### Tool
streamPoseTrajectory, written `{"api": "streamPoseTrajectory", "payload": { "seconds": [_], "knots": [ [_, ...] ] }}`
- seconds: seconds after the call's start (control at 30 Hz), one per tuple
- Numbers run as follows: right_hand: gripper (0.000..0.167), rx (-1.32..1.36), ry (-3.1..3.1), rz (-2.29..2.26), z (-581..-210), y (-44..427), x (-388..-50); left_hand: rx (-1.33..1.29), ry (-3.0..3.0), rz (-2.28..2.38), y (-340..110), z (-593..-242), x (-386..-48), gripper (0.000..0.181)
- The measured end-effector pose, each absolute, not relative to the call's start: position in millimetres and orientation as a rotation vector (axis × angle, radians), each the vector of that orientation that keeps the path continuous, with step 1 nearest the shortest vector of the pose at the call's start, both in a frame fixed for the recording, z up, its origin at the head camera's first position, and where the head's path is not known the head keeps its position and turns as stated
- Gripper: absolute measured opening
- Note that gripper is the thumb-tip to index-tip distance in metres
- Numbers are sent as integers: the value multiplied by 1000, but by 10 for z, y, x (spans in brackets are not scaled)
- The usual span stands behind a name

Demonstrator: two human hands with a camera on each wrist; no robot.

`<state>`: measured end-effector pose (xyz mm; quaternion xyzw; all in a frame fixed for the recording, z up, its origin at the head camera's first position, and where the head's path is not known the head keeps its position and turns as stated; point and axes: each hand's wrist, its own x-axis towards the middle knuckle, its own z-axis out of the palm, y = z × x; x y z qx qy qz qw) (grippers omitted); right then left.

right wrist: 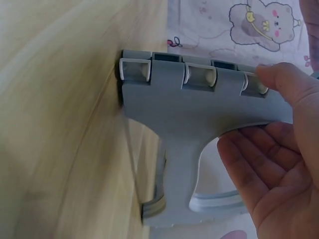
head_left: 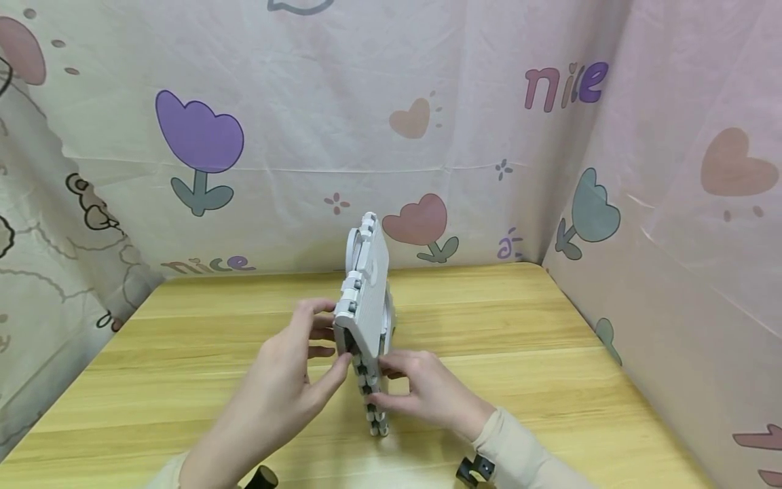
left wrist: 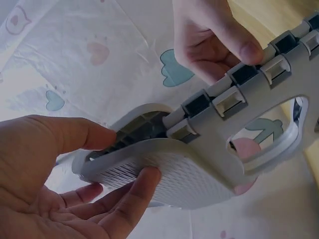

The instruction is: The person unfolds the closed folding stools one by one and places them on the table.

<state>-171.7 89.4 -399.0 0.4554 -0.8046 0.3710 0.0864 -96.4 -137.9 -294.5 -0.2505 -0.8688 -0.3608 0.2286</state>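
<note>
A light gray folding stool (head_left: pixel 373 292) is standing upright near the middle of the wooden surface (head_left: pixel 214 401), its lower end appearing to be resting there. The left hand (head_left: pixel 284 370) is pinching the near corner of its upper part; the grip is parted only by the panel's thickness, the thumb pressing on the ribbed inner side and a finger bracing the textured panel (left wrist: pixel 169 181). The right hand (head_left: pixel 424 390) is holding lower down, its grip closing around the hinged edge, the thumb lying along the row of hinges (right wrist: pixel 199 74) and the fingers curling in at the cut-out. Behind, a patterned cloth (head_left: pixel 305 115) is hanging, and small black devices (head_left: pixel 475 470) are sitting near both wrists.
</note>
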Motion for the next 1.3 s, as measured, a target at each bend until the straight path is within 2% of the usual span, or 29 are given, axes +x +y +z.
{"api": "streamPoseTrajectory", "payload": {
  "seconds": [0.3, 0.6, 0.8, 1.1, 1.3],
  "knots": [
    [32, 1344, -2472, 1257, -4013, 994, -1758, -750, -2367, -1058, -1268, -3049, -1114, 61],
    [35, 1311, -2526, 1339, -3999, 1019, -1764, -587, -2534, -1348, -1242, -3272, -1283, 61],
    [34, 1305, -2533, 1359, -4008, 1033, -1765, -467, -2608, -1499, -1251, -3364, -1333, 50],
    [31, 1292, -2544, 1330, -4023, 1039, -1764, -503, -2632, -1679, -1305, -3440, -1376, 48],
    [29, 1305, -2536, 1299, -4037, 1054, -1773, -549, -2685, -1660, -1295, -3498, -1417, 39]
  ]
}}
